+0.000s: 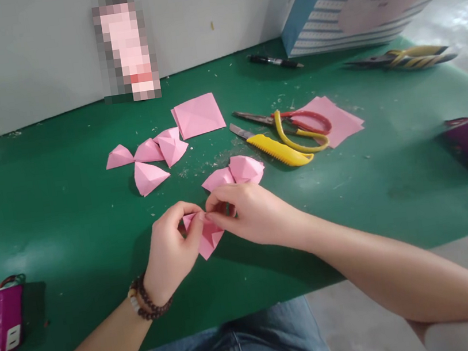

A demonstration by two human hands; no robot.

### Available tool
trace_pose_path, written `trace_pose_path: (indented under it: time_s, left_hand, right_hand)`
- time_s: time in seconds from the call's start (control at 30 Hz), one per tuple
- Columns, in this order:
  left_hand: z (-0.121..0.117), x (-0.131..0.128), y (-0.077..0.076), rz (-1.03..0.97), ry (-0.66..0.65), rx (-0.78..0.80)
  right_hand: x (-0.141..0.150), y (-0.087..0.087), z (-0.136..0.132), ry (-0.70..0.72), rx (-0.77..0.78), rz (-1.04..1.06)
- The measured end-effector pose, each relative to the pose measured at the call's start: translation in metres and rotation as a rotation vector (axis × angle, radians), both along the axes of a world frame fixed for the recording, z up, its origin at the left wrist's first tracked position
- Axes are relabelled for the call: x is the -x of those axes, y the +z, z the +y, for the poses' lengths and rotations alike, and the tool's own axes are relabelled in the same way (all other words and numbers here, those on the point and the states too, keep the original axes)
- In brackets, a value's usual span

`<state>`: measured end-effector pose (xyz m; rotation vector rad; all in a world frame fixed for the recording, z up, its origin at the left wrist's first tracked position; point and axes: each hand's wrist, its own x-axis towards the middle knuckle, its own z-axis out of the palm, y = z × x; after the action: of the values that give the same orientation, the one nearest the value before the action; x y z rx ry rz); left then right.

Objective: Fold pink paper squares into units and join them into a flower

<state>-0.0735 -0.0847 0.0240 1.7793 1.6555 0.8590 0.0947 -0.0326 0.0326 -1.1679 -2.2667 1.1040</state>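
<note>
Between my two hands is a partly folded piece of pink paper (208,238), one corner pointing toward me. My left hand (177,247), with a beaded bracelet at the wrist, pinches its upper edge. From the other side my right hand (241,212) pinches the same edge, its thumb and forefinger close to the left thumb. Just beyond my right hand lie folded pink paper pieces (247,169), partly covered by it. Farther left rests a cluster of several more folded pink pieces (151,175). Flat pink paper squares (199,115) are stacked behind them.
Right of centre, a yellow box cutter (283,150) touches scissors (303,125) with red and yellow handles, lying over more pink squares (346,119). A pen (274,61), pliers (404,58) and a striped box (366,0) are at the back. Purple packages (2,321) flank the green table (92,218).
</note>
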Motion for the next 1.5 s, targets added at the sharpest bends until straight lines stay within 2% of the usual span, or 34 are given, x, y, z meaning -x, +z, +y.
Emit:
trace_pose_path:
  time_s: [0.1, 0.17, 0.5, 0.57, 0.7, 0.8, 1.1, 1.23, 1.5]
  left_hand:
    - [0.0, 0.001, 0.001, 0.023, 0.028, -0.045]
    - [-0.001, 0.001, 0.001, 0.027, 0.033, -0.056]
    - [-0.002, -0.001, 0.001, -0.018, 0.003, -0.014]
    - [-0.001, 0.0, 0.001, -0.004, 0.011, -0.018]
    - [0.0, 0.001, 0.001, 0.006, 0.045, -0.028]
    - [0.0, 0.001, 0.001, -0.002, 0.05, -0.027]
    - [0.0, 0.0, 0.002, -0.03, 0.034, 0.044]
    - [0.0, 0.0, 0.001, -0.024, 0.037, 0.061]
    - [0.0, -0.002, 0.003, -0.081, 0.019, 0.081]
  right_hand:
    - [-0.002, 0.004, 0.002, -0.007, 0.072, 0.019]
    - [-0.002, 0.005, 0.001, -0.02, 0.066, 0.013]
    - [0.002, -0.005, -0.001, 0.023, -0.18, 0.015]
    - [0.001, -0.004, 0.0, 0.023, -0.156, 0.028]
    - [-0.001, 0.002, 0.002, 0.02, -0.003, 0.022]
    - [-0.001, 0.004, 0.001, 0.0, 0.026, -0.016]
    - [0.001, -0.001, 0.0, 0.011, -0.108, -0.025]
    - [0.001, -0.004, 0.0, 0.023, -0.12, -0.026]
    - [0.001, -0.008, 0.0, 0.06, -0.234, 0.041]
